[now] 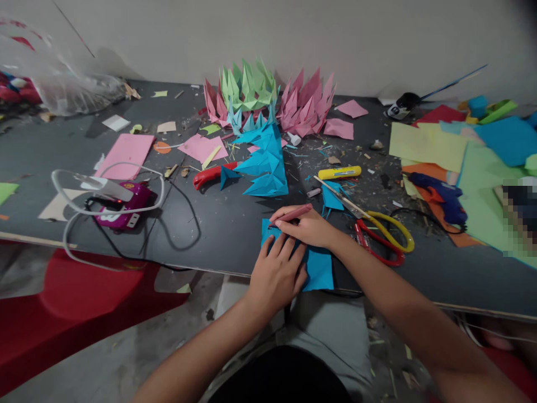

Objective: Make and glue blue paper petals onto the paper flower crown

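Note:
A blue sheet of paper (321,268) lies at the table's front edge under both hands. My left hand (279,268) rests on it with the fingers stretched out flat. My right hand (308,229) is closed round a dusky pink pen (293,212), its tip at the upper left part of the sheet. Just beyond stand folded blue paper spikes (266,162), joined in a curving row. Behind them are green folded spikes (247,87) and pink folded spikes (308,106). Scissors (388,232) with red and yellow handles lie right of my right hand.
At left a purple power adapter (126,207) trails looped cables. A red cutter (213,174) and a yellow tube (339,172) lie mid-table. Right are a blue glue gun (440,196) and coloured sheets (428,145). A red chair (84,302) stands front left.

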### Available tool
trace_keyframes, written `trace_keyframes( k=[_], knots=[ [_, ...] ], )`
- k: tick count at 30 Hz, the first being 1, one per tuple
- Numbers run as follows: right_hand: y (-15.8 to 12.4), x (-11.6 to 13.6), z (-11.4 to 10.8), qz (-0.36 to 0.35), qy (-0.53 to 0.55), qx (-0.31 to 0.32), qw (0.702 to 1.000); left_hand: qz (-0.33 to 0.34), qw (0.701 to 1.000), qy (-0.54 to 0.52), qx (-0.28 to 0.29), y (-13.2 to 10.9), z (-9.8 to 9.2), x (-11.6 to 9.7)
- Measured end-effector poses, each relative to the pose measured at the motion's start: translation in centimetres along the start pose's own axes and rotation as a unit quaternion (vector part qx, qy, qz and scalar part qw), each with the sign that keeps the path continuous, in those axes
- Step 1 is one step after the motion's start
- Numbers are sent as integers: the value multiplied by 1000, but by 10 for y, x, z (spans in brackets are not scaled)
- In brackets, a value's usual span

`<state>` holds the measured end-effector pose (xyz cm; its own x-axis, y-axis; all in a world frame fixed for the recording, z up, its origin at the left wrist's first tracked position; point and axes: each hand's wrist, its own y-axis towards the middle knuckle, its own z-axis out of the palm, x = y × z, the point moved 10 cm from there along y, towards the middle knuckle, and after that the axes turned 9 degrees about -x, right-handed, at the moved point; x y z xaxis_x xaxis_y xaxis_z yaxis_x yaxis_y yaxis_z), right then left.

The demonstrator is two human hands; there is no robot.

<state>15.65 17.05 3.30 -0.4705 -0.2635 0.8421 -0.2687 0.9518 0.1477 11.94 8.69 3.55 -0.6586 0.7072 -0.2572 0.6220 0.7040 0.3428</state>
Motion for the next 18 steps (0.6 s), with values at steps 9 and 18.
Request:
trace_keyframes(
  k=[9,18],
  knots=[
    [-2,0,-8,2,-28,-4,1000,3,1000,14,-6,-1,0,0],
    [-15,-17,-33,14,-58,-25,998,9,1000,20,-6,-3,1,-1]
  ],
)
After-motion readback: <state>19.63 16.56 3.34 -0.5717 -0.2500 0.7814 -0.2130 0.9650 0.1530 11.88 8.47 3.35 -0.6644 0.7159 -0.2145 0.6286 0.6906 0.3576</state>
